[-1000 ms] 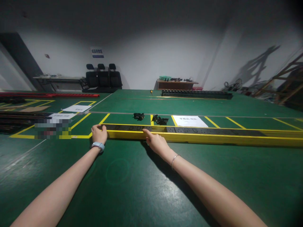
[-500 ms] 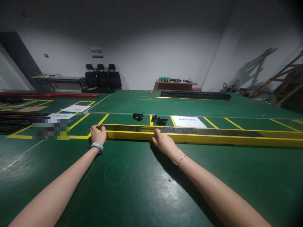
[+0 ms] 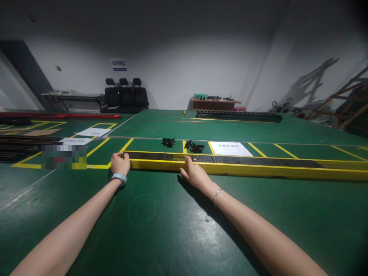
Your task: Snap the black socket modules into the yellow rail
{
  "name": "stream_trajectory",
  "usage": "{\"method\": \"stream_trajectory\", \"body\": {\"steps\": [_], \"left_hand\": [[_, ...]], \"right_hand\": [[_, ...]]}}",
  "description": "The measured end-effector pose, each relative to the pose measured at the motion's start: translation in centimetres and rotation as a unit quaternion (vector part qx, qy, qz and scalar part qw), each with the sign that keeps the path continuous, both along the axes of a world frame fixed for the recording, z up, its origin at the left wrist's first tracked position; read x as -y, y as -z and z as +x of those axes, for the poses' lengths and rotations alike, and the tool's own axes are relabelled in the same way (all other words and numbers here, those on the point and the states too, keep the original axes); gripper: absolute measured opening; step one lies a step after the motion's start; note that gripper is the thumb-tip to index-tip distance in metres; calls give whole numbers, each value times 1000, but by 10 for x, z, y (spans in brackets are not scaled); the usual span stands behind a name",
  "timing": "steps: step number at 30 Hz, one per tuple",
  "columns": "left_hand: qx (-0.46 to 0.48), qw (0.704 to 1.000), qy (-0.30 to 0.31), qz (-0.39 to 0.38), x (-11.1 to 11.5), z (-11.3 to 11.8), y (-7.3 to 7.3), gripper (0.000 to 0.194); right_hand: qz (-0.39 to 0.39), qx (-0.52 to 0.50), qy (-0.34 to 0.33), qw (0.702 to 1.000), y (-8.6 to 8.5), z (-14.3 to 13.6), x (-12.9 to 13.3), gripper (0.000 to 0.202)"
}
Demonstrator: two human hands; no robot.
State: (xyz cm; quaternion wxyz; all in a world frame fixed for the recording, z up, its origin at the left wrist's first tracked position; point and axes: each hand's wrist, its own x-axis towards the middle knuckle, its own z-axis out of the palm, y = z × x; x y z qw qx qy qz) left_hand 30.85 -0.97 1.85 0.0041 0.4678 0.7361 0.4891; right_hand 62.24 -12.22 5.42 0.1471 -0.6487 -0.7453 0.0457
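Note:
A long yellow channel (image 3: 230,168) lies across the green table, with black socket modules (image 3: 224,160) set along its inside. My left hand (image 3: 120,163) is closed round the channel's left end. My right hand (image 3: 194,172) is at the near wall, index finger reaching over the edge beside a gap between the modules, thumb apart from it; it holds nothing visible. Behind the channel lie two small heaps of black parts, one on the left (image 3: 168,142) and one on the right (image 3: 194,147).
A white paper sign (image 3: 231,148) lies behind the channel. Dark bars (image 3: 23,147) and more paper (image 3: 75,141) are at the left. Red bars (image 3: 86,115) and a black rail (image 3: 238,115) lie farther back.
My right hand has shifted slightly left along the channel, and its thumb and index finger have spread apart. My left hand stays at the channel's end. The view has shifted slightly.

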Motion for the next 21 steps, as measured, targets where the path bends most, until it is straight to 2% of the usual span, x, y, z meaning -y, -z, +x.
{"method": "stream_trajectory", "body": {"steps": [6, 13, 18, 21], "left_hand": [[13, 1000, -7, -14, 3, -1, -5, 24], [21, 999, -12, -29, 12, 3, -15, 30], [-1, 998, 43, -35, 19, 21, -13, 30], [-19, 998, 51, -33, 19, 28, -8, 28]], "right_hand": [[10, 25, -48, 999, 4, -9, -2, 63], [13, 35, -69, 997, 3, -13, -1, 64], [10, 12, -48, 999, 4, -12, -2, 58], [13, 19, -15, 1000, 5, -8, -1, 55]]}}
